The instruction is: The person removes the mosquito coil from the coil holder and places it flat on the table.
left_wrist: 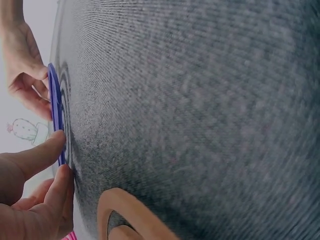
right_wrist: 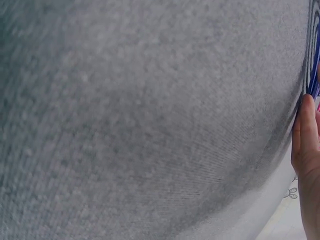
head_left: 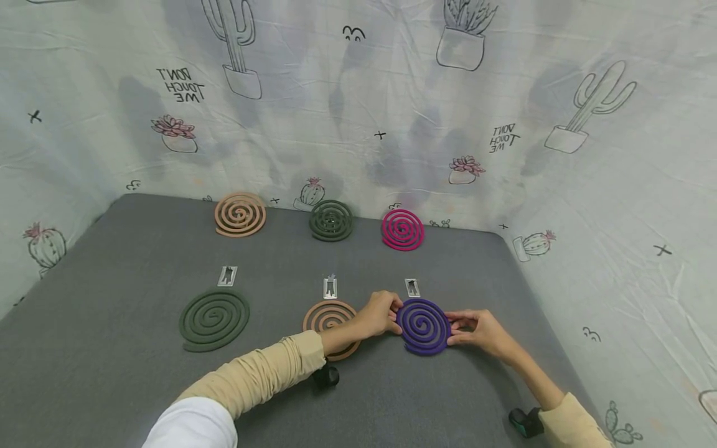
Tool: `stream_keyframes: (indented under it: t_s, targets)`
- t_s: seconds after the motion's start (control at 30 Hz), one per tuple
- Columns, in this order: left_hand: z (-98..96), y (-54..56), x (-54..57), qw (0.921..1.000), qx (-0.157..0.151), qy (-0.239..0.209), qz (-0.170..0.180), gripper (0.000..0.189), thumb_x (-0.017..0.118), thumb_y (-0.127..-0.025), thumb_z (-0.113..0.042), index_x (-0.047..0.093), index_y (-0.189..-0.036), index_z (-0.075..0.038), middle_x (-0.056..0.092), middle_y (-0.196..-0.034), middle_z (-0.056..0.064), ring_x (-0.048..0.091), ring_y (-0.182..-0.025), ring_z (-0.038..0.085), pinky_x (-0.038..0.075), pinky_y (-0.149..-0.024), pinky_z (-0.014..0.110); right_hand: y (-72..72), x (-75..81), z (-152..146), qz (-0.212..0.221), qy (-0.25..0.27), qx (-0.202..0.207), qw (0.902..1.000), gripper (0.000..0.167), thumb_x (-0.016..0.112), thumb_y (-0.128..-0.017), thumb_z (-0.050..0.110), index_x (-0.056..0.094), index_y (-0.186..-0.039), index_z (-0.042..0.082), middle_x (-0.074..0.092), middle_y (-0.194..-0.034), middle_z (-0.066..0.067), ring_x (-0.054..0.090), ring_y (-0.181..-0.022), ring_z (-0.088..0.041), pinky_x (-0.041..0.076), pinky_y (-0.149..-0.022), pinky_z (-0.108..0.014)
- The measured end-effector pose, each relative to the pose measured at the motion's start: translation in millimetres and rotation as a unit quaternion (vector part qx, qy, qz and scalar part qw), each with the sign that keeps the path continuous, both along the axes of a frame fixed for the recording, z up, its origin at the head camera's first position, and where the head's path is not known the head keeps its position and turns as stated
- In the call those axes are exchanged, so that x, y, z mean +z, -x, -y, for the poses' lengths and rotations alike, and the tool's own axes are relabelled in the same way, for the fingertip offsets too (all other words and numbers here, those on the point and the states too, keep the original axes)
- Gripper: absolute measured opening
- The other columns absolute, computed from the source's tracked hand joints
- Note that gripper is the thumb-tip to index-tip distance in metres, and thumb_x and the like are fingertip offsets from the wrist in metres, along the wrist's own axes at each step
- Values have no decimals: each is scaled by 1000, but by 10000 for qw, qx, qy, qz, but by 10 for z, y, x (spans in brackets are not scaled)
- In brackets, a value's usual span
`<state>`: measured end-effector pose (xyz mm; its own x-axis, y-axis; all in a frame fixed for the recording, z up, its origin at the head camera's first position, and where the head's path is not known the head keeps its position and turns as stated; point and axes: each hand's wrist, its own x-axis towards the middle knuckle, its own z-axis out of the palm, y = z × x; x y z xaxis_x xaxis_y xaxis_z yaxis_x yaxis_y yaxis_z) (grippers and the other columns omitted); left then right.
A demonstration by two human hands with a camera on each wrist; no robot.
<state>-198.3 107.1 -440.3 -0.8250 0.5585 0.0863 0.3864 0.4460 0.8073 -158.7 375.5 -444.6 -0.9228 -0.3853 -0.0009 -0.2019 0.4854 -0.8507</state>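
A purple mosquito coil (head_left: pixel 424 327) lies flat between my two hands at the right front of the grey table. My left hand (head_left: pixel 379 314) pinches its left edge between thumb and fingers, and my right hand (head_left: pixel 478 330) pinches the right edge. Seen edge-on in the left wrist view, the purple coil (left_wrist: pixel 56 105) is just off the cloth, with a shadow beneath. Under my left forearm is an orange-tan coil (head_left: pixel 311 317), partly covered. Just behind the purple coil sits a small metal coil stand (head_left: pixel 412 287).
A green coil (head_left: pixel 214 318) lies front left. Along the back are a tan coil (head_left: pixel 240 215), a dark green coil (head_left: pixel 331 221) and a pink coil (head_left: pixel 403 230). Two more metal stands (head_left: pixel 227 276) lie between the rows. Printed cloth (head_left: pixel 347 93) walls the table's back and sides.
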Motion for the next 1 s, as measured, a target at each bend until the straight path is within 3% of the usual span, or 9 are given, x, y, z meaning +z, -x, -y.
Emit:
stream_keyframes:
  t_s: [0.17,0.6,0.77,0.9,1.0]
  targets:
    - [-3,18,-9,10000,59,50,41,45,85,-63,3,66,-103,9,68,-93,16,64,-86,24,54,-78,25,-2,27,21,224,-150,-154,9995,52,79,-74,3,56,-115,-21,68,-94,-26,64,-80,-3,52,-68,-14]
    - [-1,13,-53,9993,114,267,-254,48,86,-63,-1,66,-106,6,66,-103,17,61,-94,26,52,-89,34,4,24,60,337,-359,-489,9976,55,82,-71,6,59,-115,-17,69,-95,-23,62,-77,-3,51,-66,-16]
    - [-3,4,-52,9986,162,399,-291,51,87,-63,-4,65,-108,5,64,-103,16,59,-98,26,51,-91,34,14,9,58,242,-404,-487,9977,54,83,-70,8,60,-114,-16,69,-96,-22,62,-76,-2,51,-66,-15]
    - [-8,1,-49,9979,186,546,-311,50,87,-64,-6,65,-108,4,63,-102,14,57,-97,25,50,-89,33,13,-9,51,-85,-287,-302,9991,52,83,-70,10,62,-110,-16,71,-92,-16,64,-75,-3,51,-66,-14]
    - [-11,3,-45,9973,188,619,-360,49,88,-63,-7,66,-106,3,64,-102,14,58,-96,25,51,-89,32,8,-5,49,-101,-250,-266,9993,53,84,-70,12,62,-109,-15,71,-91,-11,64,-76,-4,50,-65,-13]
